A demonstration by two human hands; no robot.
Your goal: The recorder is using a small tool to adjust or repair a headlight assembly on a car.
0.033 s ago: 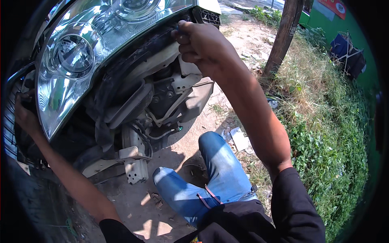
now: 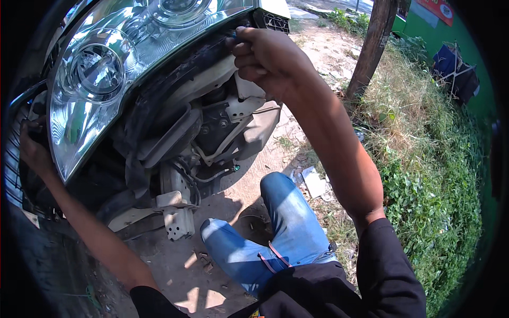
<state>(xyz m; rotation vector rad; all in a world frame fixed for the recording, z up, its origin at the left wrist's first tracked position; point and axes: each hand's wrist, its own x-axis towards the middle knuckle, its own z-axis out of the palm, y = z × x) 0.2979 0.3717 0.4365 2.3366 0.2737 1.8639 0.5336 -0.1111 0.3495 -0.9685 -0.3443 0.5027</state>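
A large clear car headlight (image 2: 98,71) fills the upper left, set in the front of a car with its bumper area laid bare. My right hand (image 2: 262,55) is closed at the headlight's lower right corner. A bit of blue shows at its fingertips, but what it grips is too small and covered to name. My left hand (image 2: 36,151) reaches to the headlight's left edge, beside the grille (image 2: 13,164). Its fingertips are in shadow against dark parts, so whether they hold anything is hidden. Below the headlight is a black plastic duct (image 2: 172,135).
A perforated metal bracket (image 2: 179,222) juts out below, near a loose cable connector (image 2: 235,168). My bent knees in blue jeans (image 2: 291,212) are close beneath. A wooden post (image 2: 371,50), dry grass and green plants (image 2: 424,196) lie to the right.
My right hand and forearm have shifted very slightly to the right, the hand still closed. My left hand and the headlight look nearly the same.
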